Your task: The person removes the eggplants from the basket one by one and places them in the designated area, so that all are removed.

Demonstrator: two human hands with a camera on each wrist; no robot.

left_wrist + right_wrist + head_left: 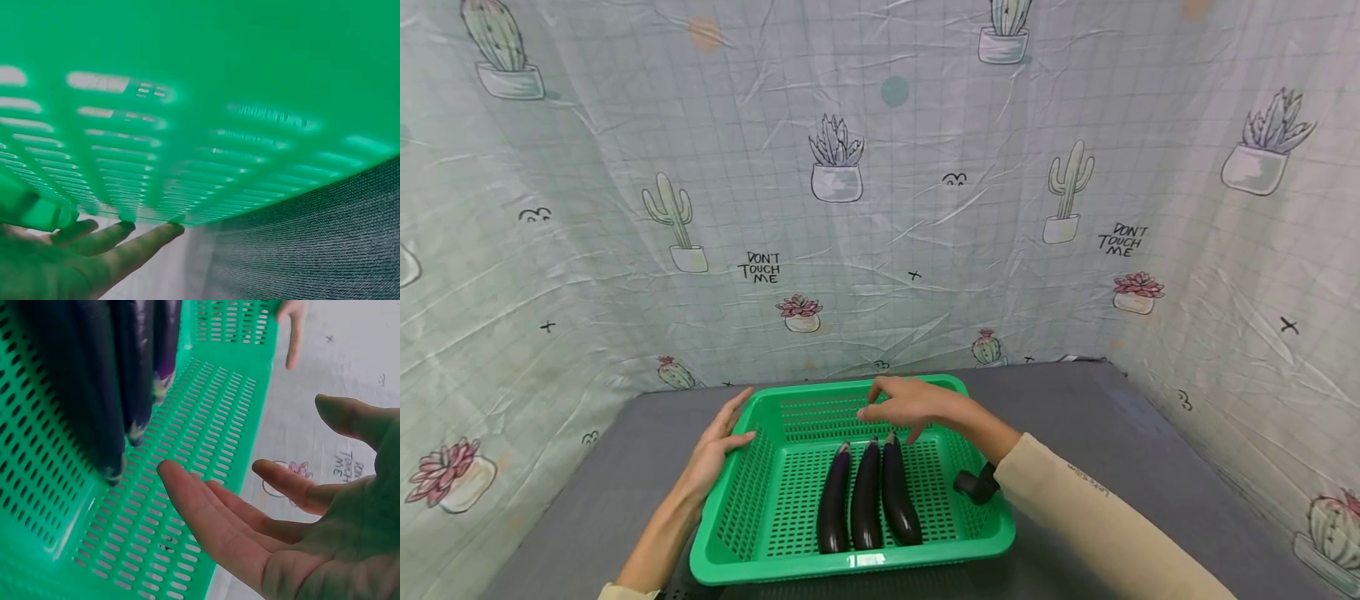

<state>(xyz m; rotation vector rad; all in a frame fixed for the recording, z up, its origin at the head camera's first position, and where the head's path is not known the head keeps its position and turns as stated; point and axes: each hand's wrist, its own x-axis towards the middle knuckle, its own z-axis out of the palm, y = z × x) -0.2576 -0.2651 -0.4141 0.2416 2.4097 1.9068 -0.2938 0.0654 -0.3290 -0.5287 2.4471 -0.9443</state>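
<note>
A green plastic basket with slotted walls and floor stands on the grey tabletop. Three dark purple eggplants, a left one, a middle one and a right one, lie side by side in it, stem ends away from me. My left hand is at the basket's left side, thumb over the rim; in the left wrist view its straight fingers touch the outer wall. Above the basket's far part hovers my right hand, palm empty, fingers spread and slightly bent in the right wrist view, apart from the eggplants.
A patterned cloth with cactus drawings hangs behind and on both sides of the grey tabletop. A small black device is at my right wrist, over the basket's right wall.
</note>
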